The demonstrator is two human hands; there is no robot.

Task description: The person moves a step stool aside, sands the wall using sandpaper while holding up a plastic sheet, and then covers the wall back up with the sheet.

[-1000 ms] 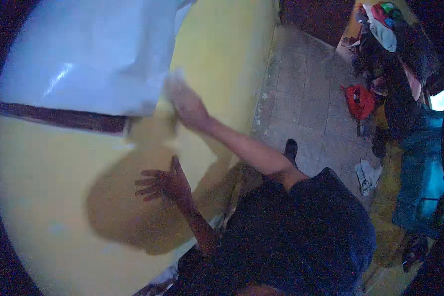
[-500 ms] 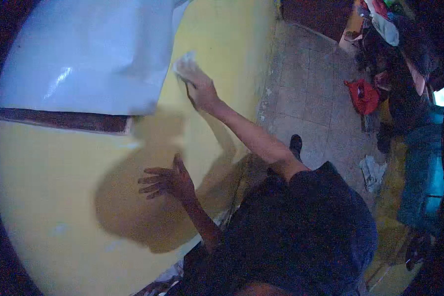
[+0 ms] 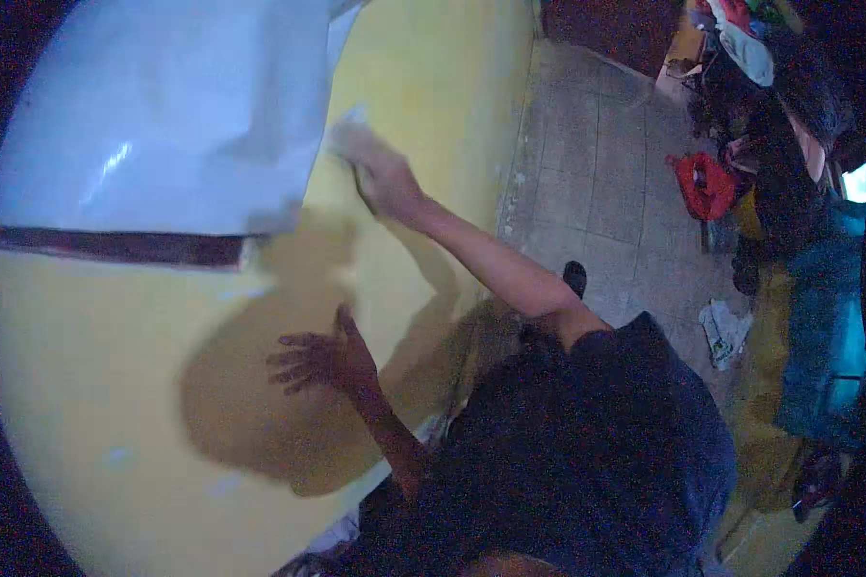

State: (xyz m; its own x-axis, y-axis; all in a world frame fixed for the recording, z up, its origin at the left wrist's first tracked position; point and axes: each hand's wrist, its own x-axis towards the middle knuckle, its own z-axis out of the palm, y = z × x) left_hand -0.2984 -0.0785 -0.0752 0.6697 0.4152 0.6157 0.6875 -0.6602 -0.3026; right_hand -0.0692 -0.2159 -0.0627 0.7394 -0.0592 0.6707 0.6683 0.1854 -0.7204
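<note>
My right hand (image 3: 385,178) is stretched out on the yellow wall (image 3: 433,87), fingers closed over a crumpled white cloth (image 3: 349,125). Motion blurs both the hand and the cloth, and the exact grip is hard to see. Lower down, my left hand (image 3: 327,361) lies against the wall with its fingers spread, holding nothing. My own shadow falls around it. Up and left of both hands hangs a glossy white sheet (image 3: 154,115), its edge close to the cloth.
A dark strip (image 3: 115,248) runs under the white sheet. The tiled floor (image 3: 587,173) lies to the right, with a red bag-like item (image 3: 707,188) and a crumpled whitish cloth (image 3: 725,332) on it. Piled clothes and a teal fabric-like item (image 3: 818,365) are at the far right.
My right hand and the cloth have shifted slightly left and down along the wall. My left hand stays spread in nearly the same place.
</note>
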